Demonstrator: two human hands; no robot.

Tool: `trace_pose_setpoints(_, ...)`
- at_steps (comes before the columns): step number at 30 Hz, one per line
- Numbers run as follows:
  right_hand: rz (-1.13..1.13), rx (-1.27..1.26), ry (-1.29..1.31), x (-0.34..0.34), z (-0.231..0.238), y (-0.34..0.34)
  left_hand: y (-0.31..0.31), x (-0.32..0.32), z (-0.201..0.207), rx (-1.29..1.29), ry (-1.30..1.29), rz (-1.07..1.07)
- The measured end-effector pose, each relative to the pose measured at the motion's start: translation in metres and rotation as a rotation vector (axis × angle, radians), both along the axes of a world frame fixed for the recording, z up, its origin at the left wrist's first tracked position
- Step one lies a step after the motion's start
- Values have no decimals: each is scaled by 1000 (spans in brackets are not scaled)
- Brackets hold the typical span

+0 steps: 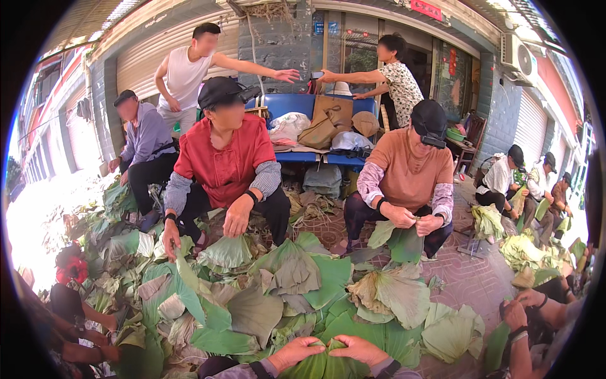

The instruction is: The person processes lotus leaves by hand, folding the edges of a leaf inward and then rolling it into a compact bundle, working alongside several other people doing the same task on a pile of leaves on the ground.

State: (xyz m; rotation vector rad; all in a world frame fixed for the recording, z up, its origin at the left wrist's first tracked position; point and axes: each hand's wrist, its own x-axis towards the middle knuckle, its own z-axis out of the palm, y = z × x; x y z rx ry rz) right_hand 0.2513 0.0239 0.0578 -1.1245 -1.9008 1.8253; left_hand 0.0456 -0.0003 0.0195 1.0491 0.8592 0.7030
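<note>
At the lower middle, my left hand (294,352) and my right hand (360,349) are close together, fingers pinched on the upper edge of a green lotus leaf (323,365). The leaf hangs in folds below my fingertips, and its lower part is cut off by the picture's edge. Just beyond my hands lies a heap of lotus leaves, with a broad green leaf (394,338) and a pale dried one (404,294) nearest. A dark band circles each wrist.
Across the heap sit a person in red (221,158) and a person in orange-brown (410,164), both handling leaves. Behind them stands a loaded blue bench (287,104). Co-workers' hands (517,309) are close on my right, others (95,341) on my left.
</note>
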Motion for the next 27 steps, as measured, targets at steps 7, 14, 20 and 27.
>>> trace_pose_setpoints(7,1,-184,-62,12,-5,0,1,2,3,12,96,-43)
trace_pose_setpoints(14,-47,-35,-120,15,20,-22,-8,0,18,53,227,-234)
trace_pose_setpoints(20,-256,-79,22,51,11,-16,-18,10,21,-117,-2,34)
trace_pose_setpoints(27,-817,-2,343,118,13,0,-45,-42,56,-101,-100,442)
